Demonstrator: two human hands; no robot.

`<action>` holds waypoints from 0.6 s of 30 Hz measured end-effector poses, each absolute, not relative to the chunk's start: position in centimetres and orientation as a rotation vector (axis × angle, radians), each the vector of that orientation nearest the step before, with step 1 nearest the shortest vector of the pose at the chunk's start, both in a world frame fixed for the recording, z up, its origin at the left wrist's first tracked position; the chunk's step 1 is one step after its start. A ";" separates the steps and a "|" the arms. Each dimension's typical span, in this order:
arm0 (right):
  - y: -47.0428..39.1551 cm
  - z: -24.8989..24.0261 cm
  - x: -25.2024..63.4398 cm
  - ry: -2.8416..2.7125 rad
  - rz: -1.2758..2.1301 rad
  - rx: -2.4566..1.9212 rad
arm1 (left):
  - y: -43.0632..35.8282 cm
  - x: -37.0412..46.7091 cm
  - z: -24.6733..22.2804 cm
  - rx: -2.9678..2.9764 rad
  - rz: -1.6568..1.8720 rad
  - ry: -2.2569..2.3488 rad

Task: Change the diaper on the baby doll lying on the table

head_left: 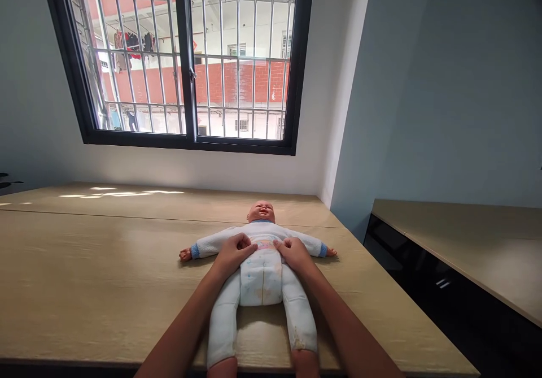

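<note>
A baby doll point(224, 242) lies on its back on the wooden table, head away from me and arms spread wide. It wears a white long-sleeved top with blue cuffs and collar, and white leg coverings. Around its hips sits a white diaper point(261, 282) with faint coloured prints. My left hand point(235, 253) pinches the diaper's upper left edge at the waist. At the upper right edge, my right hand point(294, 252) is closed in a similar pinch. The fingers of both hands are bent, and what lies beneath them is hidden.
The wooden table point(105, 287) runs to the wall below a barred window point(190, 140). Its right edge slants toward me. Beyond a dark gap at the right stands a second table point(478, 242).
</note>
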State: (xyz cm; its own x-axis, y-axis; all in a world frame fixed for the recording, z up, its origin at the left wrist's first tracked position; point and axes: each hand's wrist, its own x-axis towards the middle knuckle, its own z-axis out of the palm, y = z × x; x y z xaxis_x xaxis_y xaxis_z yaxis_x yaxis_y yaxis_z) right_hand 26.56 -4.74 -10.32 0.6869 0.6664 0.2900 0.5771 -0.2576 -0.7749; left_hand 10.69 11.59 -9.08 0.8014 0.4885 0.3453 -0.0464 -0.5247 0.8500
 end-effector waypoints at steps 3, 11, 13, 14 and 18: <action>-4.8 -10.3 26.9 -0.984 0.132 -1.914 | 11.8 10.6 -9.3 2.049 0.741 0.318; -4.8 -10.0 26.5 -1.001 0.073 -1.901 | 11.7 10.3 -9.1 2.151 0.733 0.297; -4.8 -9.9 26.1 -0.987 0.051 -1.911 | 11.5 10.2 -8.9 2.178 0.715 0.312; -4.7 -9.9 25.9 -0.978 0.041 -1.920 | 11.4 10.1 -8.9 2.188 0.708 0.320; -4.6 -9.9 25.6 -0.950 0.047 -1.975 | 11.5 10.2 -8.9 2.177 0.687 0.329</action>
